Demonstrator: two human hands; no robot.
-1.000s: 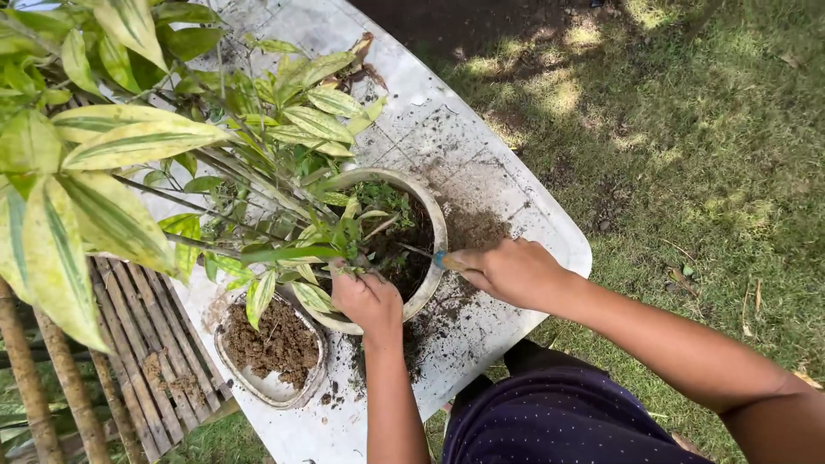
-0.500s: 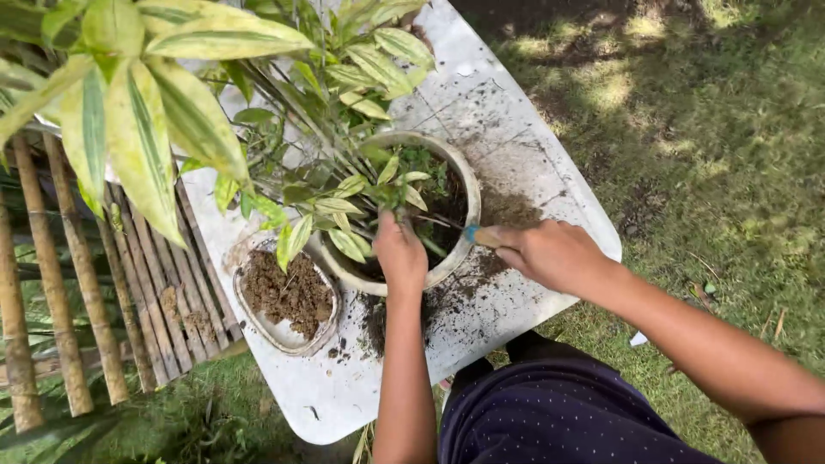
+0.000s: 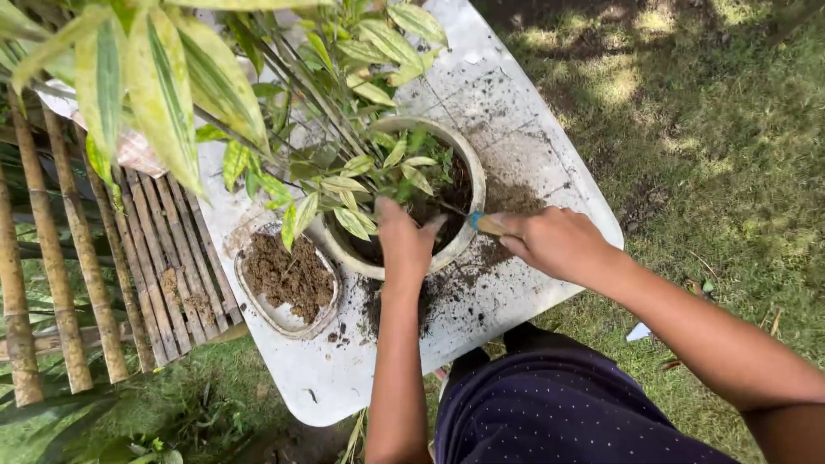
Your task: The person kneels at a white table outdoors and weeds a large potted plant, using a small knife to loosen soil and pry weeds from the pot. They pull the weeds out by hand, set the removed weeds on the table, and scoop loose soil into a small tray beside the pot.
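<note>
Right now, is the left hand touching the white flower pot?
Touching. The head view shows the left hand lying over the white pot's near rim, fingers reaching into the soil inside, with no gap between hand and rim.

A round cream ceramic pot (image 3: 468,185) stands upright mid-table, holding dark soil and a leafy green plant (image 3: 361,172); a wooden-handled tool with blue collar (image 3: 483,224) lies across its right rim.
</note>
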